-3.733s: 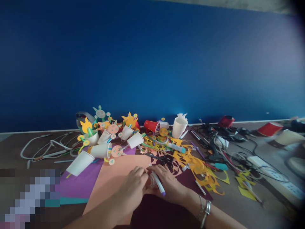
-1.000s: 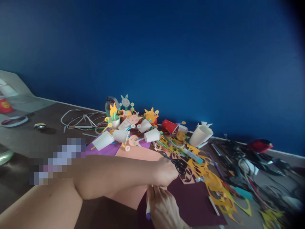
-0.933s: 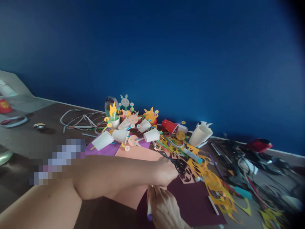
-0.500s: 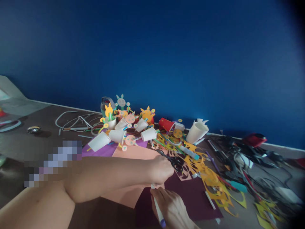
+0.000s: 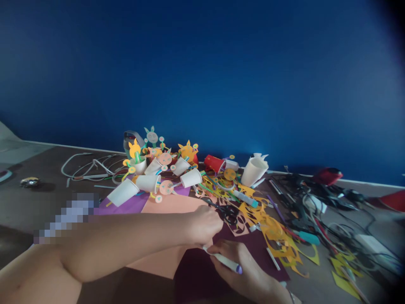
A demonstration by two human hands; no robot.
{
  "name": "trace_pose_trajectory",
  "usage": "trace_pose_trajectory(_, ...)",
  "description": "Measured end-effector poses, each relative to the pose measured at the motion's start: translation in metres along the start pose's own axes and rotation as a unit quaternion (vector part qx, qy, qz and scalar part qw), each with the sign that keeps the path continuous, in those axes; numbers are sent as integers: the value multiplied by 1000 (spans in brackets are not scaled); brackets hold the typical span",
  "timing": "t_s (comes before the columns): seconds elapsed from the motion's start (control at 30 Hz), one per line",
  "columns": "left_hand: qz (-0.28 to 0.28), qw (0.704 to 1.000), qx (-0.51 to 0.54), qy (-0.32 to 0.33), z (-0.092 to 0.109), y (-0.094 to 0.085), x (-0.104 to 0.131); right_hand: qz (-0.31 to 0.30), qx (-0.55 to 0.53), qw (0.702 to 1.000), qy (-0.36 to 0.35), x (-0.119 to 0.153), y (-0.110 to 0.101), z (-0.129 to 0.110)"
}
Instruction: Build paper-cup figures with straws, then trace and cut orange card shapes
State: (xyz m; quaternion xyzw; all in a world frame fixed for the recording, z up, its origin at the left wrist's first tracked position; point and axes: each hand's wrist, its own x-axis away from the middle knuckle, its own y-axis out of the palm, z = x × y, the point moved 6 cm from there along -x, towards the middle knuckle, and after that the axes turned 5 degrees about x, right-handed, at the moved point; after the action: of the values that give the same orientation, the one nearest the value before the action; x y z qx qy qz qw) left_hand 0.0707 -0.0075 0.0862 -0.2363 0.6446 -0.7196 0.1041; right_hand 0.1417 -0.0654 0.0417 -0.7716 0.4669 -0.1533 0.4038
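Observation:
In my right hand point(image 5: 242, 264) is a white marker point(image 5: 226, 262) with a purple end, its tip pointing left toward my left hand point(image 5: 205, 224). My left arm reaches across from the left, and that hand is curled with its fingers closed. Whatever it grips is hidden. Beneath the hands lie a peach paper sheet point(image 5: 155, 262) and a dark purple sheet point(image 5: 193, 274). Just beyond my left hand are black-handled scissors point(image 5: 230, 213) beside a cut peach paper scrap point(image 5: 242, 228).
White paper cups point(image 5: 123, 192) with paper animal figures point(image 5: 165, 158) crowd the back, near a red cup point(image 5: 214, 163). Yellow paper scraps point(image 5: 275, 228), a glue stick point(image 5: 245, 197) and a white cup point(image 5: 254, 171) lie rightward. Tangled cables point(image 5: 344, 230) cover the far right. A blue wall rises behind.
My right hand has turned the marker from steep to a flatter slant, its purple end swinging up and right. The view has shifted slightly, moving the scene left.

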Motion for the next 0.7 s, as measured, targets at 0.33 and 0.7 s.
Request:
trace_pose_trajectory(0.33, 40, 999, 26, 8, -1, 0, 0, -52, -159, 981, 98, -13, 5, 38)
trace_pose_trajectory(0.7, 40, 998, 38, -8, -2, -2, 1, -61, -256, 959, 106, -25, -3, 51)
